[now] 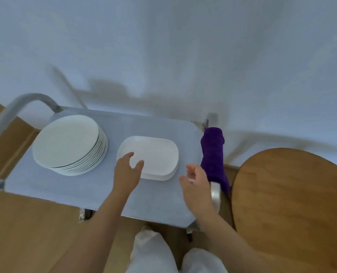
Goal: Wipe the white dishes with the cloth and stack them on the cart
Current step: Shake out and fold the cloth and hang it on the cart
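Cart (45,186) holds round plate stack (69,143), oblong dishes (153,154); purple cloth (213,156) on handle.

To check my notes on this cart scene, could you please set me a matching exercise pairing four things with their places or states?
Things:
1. round plates
2. oblong dishes
3. cloth
4. left hand

Places or states:
A. draped over the cart's right rail
B. tall stack on the cart's left side
C. low stack at the cart's middle
D. fingers spread over the near left edge of a dish

Pairs: 1-B, 2-C, 3-A, 4-D
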`<state>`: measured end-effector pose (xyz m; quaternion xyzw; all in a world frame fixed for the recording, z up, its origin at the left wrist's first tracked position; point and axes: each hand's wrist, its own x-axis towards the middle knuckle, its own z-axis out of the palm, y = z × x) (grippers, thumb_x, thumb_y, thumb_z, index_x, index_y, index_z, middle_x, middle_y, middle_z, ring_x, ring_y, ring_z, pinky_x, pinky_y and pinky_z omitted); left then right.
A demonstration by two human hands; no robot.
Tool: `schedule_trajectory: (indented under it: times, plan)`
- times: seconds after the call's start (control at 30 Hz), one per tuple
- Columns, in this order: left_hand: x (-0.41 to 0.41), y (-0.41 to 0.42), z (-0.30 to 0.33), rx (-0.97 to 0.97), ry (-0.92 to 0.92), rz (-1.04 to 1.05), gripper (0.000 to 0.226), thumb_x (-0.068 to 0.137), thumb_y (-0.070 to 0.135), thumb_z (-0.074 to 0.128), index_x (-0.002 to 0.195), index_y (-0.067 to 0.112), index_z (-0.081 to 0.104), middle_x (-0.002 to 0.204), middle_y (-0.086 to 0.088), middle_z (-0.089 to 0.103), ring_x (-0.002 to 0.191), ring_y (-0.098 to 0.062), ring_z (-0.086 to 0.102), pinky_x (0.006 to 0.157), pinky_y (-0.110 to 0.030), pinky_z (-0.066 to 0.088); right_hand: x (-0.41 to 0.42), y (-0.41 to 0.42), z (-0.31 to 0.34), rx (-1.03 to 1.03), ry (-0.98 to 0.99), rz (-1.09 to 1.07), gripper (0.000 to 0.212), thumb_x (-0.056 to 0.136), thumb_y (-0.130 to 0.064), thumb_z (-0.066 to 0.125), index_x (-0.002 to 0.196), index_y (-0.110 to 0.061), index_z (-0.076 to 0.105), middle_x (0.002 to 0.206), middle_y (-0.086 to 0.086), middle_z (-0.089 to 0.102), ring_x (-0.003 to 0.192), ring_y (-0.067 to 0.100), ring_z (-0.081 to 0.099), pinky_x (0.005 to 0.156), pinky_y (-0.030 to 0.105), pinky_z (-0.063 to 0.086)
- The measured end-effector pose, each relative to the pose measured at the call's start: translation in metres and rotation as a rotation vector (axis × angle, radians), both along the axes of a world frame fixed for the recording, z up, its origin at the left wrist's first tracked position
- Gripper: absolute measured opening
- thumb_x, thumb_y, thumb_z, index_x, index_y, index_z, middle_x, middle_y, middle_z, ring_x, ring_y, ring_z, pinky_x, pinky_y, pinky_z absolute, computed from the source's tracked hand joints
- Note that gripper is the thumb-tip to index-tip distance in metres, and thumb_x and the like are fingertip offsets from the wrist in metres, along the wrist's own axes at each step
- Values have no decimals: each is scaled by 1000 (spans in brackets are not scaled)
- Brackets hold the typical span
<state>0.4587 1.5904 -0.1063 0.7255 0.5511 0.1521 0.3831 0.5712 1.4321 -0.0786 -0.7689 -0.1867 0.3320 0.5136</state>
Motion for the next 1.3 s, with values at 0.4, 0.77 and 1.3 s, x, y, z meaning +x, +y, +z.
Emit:
schedule_trajectory:
  times: [0.4, 0.77, 1.3]
  plan:
    - [-11, 108, -53, -483, -107, 34, 72, 95, 32, 57, 153, 19, 17, 157, -5, 26, 141, -25, 32, 112, -38, 27, -17, 94, -60, -146, 612, -424, 34, 94, -27, 53, 126, -23, 40, 109, -3, 52, 90, 15, 51, 85, 38, 48]
    - [-12, 128, -70, -497, -255, 98, 38, 97, 11, 50, 134, 9, 46, 122, -12, 58, 100, -22, 54, 83, -30, 41, -33, 123, -75, -192, 379, -492, 37, 94, -11, 53, 130, -7, 46, 118, 7, 53, 109, 25, 50, 100, 46, 43]
    - [-13, 116, -69, -515, -239, 65, 44, 98, 16, 49, 140, 17, 40, 129, -8, 57, 109, -24, 54, 95, -34, 44, -31, 110, -79, -181, 386, -488, 35, 95, -14, 51, 129, -8, 47, 119, 8, 53, 103, 22, 49, 100, 44, 43]
